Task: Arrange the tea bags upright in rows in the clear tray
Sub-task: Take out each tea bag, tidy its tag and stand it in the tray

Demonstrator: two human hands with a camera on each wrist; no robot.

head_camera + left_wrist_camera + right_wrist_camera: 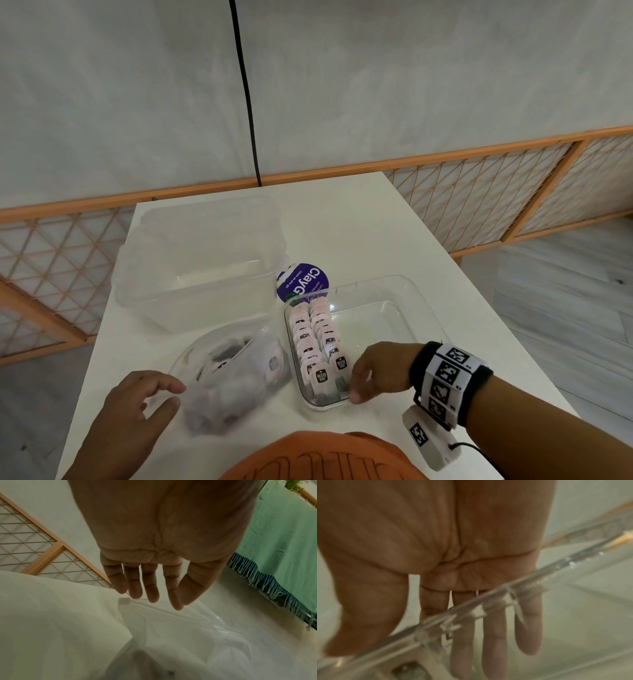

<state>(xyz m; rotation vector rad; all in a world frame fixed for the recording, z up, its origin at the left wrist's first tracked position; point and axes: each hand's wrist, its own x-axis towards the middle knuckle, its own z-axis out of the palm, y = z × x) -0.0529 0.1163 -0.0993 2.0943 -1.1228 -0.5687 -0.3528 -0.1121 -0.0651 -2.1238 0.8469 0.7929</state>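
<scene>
White table [359,222], blurred bag [226,380] (contents unclear)

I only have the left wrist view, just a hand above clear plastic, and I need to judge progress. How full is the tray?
Observer: The head view shows two upright rows of tea bags along the left side of the clear tray. The rest of its floor is bare.
Operator: Where is the right hand?
Observer: The right hand is at the tray's near end, with straight fingers reaching over the rim beside the nearest tea bags.
Operator: Any left to place?
Observer: Yes, the plastic bag by the left hand holds more.
</scene>
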